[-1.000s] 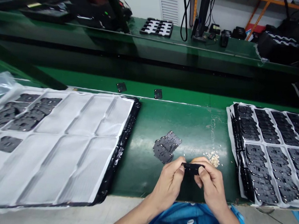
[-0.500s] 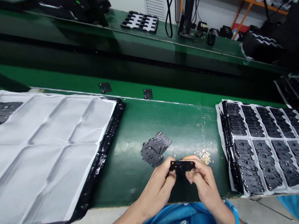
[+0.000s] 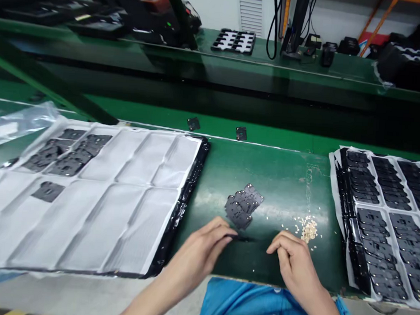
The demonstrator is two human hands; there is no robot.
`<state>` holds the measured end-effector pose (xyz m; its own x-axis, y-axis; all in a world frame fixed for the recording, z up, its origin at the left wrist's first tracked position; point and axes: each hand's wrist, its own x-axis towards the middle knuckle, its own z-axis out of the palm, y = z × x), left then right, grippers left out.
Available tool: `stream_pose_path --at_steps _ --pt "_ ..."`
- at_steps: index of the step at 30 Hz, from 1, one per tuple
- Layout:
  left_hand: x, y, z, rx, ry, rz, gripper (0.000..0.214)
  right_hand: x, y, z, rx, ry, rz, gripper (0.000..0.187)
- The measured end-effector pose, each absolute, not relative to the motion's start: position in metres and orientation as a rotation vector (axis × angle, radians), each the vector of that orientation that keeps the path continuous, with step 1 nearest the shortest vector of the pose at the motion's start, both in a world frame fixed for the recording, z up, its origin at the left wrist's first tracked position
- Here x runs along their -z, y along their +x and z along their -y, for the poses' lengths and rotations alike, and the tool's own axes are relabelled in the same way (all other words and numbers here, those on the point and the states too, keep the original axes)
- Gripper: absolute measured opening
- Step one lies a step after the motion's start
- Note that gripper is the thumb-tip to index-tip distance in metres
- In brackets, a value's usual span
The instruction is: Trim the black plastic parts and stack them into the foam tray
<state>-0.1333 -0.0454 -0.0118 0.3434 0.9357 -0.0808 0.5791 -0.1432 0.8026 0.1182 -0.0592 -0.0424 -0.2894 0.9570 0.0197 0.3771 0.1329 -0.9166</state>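
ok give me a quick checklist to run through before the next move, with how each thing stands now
1. Left hand has a hold on the thin black part: ok, the part juts out edge-on.
2. Right hand off that part: ok, there is a gap between them.
3. Right hand free of small pieces: cannot tell, its inner side is hidden.
4. Pale chips gathered in one heap: not ok, some lie scattered around it.
5. Loose black plates stacked squarely: not ok, they overlap unevenly.
6. Thin black part undamaged: cannot tell, too blurred.
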Motion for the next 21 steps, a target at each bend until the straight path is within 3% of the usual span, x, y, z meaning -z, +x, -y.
stream_pose_path --at_steps 10,15,21 --pt "0.044 -0.173 0.001 -0.359 2.095 -1.429 0.024 0.043 0.083 0.054 -0.742 -1.493 1.949 0.035" --pt "0.041 -0.166 0.004 -0.195 2.198 -1.553 0.046 0.054 0.068 0.028 -0.629 -1.578 1.927 0.046" --pt "0.057 -0.153 -0.001 -0.32 2.136 -1.501 0.063 0.064 0.041 -0.012 -0.739 -1.504 2.042 0.06"
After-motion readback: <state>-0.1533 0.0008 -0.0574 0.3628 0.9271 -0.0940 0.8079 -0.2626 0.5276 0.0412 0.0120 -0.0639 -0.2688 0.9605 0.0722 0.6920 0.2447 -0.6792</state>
